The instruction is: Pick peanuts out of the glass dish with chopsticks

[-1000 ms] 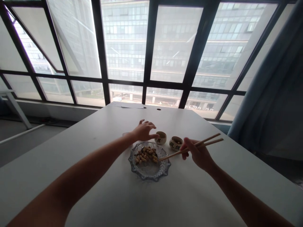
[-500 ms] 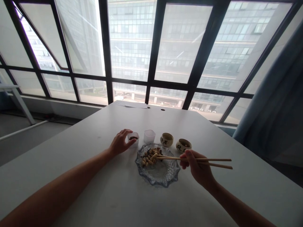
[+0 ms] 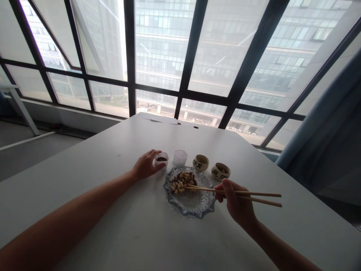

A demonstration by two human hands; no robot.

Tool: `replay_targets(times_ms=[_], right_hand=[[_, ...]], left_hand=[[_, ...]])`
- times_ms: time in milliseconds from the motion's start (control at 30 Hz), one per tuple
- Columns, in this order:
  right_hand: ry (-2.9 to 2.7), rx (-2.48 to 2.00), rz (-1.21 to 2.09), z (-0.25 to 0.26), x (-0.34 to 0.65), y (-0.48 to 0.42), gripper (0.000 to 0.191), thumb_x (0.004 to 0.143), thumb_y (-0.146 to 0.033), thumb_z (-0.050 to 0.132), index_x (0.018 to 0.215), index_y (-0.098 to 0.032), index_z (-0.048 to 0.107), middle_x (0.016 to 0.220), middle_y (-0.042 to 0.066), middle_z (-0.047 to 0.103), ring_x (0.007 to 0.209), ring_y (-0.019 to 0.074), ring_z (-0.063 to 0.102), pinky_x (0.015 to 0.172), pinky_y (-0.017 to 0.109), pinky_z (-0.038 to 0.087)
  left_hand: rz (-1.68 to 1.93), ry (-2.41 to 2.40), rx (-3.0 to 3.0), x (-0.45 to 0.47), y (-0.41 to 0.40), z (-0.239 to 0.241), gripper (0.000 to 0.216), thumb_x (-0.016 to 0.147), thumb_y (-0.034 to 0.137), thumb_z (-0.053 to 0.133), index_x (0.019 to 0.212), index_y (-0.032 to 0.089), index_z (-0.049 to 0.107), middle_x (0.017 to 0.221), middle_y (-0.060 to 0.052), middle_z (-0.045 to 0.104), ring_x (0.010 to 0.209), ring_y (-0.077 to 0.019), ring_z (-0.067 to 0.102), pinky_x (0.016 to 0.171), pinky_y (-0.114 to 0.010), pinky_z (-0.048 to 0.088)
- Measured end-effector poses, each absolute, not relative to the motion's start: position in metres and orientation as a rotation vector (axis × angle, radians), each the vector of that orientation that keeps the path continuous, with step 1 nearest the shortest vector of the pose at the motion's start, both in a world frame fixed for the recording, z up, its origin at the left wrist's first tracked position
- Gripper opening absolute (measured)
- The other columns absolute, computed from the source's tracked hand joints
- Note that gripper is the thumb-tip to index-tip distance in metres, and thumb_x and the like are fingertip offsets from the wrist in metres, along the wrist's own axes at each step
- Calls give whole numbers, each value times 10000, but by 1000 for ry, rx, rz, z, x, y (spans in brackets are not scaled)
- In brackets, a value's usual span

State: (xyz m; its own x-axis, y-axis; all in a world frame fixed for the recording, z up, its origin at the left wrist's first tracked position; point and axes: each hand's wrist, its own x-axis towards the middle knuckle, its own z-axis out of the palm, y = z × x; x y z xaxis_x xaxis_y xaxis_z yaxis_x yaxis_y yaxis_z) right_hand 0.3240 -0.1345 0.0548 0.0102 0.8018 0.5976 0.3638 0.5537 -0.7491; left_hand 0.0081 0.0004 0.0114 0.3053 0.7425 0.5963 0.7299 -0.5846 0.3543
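My right hand (image 3: pixel 235 199) is closed around a pair of wooden chopsticks (image 3: pixel 262 194). Their tips reach into a pile of nuts (image 3: pixel 180 183), which look like peanuts and larger pale nuts with some dark pieces. The pile lies toward the far left of a scalloped clear glass plate (image 3: pixel 191 216). With thumb and fingers on either side, my left hand (image 3: pixel 146 164) grips a small translucent cup (image 3: pixel 165 164) holding dark bits. Whether a nut is pinched between the chopstick tips I cannot tell.
Beyond the plate stand a translucent cup (image 3: pixel 180 159) and two cream bowls with dark characters, a left one (image 3: pixel 200 164) and a right one (image 3: pixel 220 173) with a little something inside. White sheets (image 3: pixel 160 119) lie at the white table's (image 3: pixel 113 210) far end, near the windows.
The view has tilted and shifted slightly. The chopstick tips stay at the nuts with little movement. My left hand keeps its hold on the cup.
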Motion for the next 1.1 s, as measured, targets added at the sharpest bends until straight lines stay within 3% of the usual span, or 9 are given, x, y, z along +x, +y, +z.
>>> replay_targets(times_ms=[300, 567, 767, 967, 1100], right_hand=[[-1903, -1018, 338, 62, 321, -145, 436, 979, -408, 519, 646, -174, 677, 510, 36, 655, 414, 131, 600, 427, 220, 460], [-1664, -1134, 550, 55, 321, -139, 464, 928, -534, 565, 674, -170, 701, 517, 48, 654, 452, 150, 597, 443, 237, 482], [-1678, -1161, 591, 54, 321, -141, 468, 887, -527, 633, 599, -164, 700, 513, 60, 657, 452, 144, 595, 449, 235, 467], [-1182, -1136, 804, 54, 324, -124, 487, 704, -628, 759, 627, -147, 733, 451, 45, 624, 383, 119, 534, 375, 217, 430], [-712, -1118, 979, 49, 338, -104, 382, 637, -493, 839, 574, -143, 699, 432, 12, 587, 390, 95, 513, 347, 181, 418]], left_hand=[[1150, 1420, 2538, 9, 0, 11, 533, 855, 522, 585, 1273, 193, 559, 1233, -123, 644, 1086, -305, 652, 943, -446, 536], [1137, 1409, 2528, 8, 1, 12, 555, 857, 531, 581, 1283, 177, 553, 1253, -137, 637, 1098, -316, 646, 948, -468, 532], [1159, 1397, 2530, 7, 1, 10, 549, 855, 528, 588, 1283, 185, 555, 1245, -134, 641, 1100, -310, 648, 945, -459, 538], [1175, 1379, 2532, 8, 2, 9, 546, 849, 528, 593, 1279, 194, 561, 1238, -128, 645, 1096, -305, 653, 952, -456, 539], [1189, 1393, 2528, 8, 3, 9, 538, 847, 526, 597, 1277, 205, 567, 1226, -120, 652, 1082, -299, 657, 945, -445, 542]])
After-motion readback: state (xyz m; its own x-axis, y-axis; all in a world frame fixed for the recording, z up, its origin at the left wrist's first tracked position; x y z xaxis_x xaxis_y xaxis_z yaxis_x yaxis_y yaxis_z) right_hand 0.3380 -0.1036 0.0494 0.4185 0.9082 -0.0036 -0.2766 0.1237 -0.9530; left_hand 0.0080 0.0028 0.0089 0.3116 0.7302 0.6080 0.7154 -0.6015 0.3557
